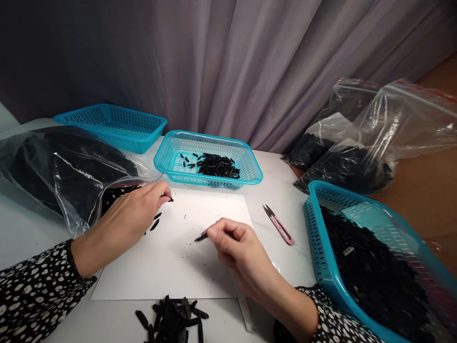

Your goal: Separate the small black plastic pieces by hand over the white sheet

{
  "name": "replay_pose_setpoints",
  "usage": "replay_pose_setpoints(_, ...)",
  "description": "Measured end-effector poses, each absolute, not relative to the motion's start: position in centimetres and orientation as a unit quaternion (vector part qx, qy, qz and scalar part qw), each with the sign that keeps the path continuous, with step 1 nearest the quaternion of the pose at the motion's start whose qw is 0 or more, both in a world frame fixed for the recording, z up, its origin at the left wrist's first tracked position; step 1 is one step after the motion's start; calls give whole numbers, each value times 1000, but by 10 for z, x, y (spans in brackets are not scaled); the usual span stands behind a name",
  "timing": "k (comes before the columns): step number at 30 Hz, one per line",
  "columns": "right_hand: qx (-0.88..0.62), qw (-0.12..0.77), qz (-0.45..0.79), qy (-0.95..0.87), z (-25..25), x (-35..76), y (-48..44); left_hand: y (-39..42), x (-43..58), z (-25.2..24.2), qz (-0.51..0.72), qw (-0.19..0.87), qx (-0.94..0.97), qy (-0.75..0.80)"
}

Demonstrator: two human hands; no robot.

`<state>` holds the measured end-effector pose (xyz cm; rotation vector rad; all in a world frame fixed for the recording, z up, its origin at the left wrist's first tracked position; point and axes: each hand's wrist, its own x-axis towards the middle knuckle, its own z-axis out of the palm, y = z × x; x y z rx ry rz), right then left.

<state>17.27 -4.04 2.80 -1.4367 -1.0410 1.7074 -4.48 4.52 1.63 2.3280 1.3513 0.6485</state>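
My left hand [134, 209] is closed in a pinch on a small black piece [170, 198], over the left part of a white sheet [171, 271]. Beside it is the mouth of a clear zip bag [67, 166] full of black pieces. A slim black pointed tool [202, 237], its kind unclear, is gripped by my right hand [239, 245] above the sheet, tip toward the left. Two loose black pieces [154, 224] lie near my left hand, with tiny black crumbs about. At the sheet's near edge sits a pile of larger black pieces [174, 317].
A blue basket [207, 136] holding black pieces stands behind the sheet, another blue basket [110, 126] at back left. Pink thread snips [278, 226] lie to the right. A large blue basket [330, 257] of black parts and clear zip bags [357, 157] occupy the right side.
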Motion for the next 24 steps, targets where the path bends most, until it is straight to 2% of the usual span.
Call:
replay_pose_setpoints(4, -499, 120, 672, -534, 32, 169, -53, 39, -32, 17, 274, 370, 754, 469)
replay_pose_setpoints(7, -407, 55, 644, -645, 35, 168, -58, 31, -22, 19, 309, 549, 636, 445)
replay_pose_setpoints(9, -398, 75, 603, -687, 35, 169, -58, 26, -17, 18, 324, 656, 539, 419)
replay_pose_setpoints(11, -454, 145, 551, -685, 31, 172, -53, 23, -13, 17, 327, 723, 465, 392)
replay_pose_setpoints(14, -557, 290, 484, -609, 23, 175, -44, 17, -7, 16, 325, 775, 408, 357)
replay_pose_setpoints(16, -592, 351, 457, -563, 18, 176, -39, 13, -4, 16, 319, 791, 396, 340)
replay_pose_setpoints(24, -622, 377, 418, -545, 22, 178, -34, 7, 2, 16, 316, 814, 384, 299)
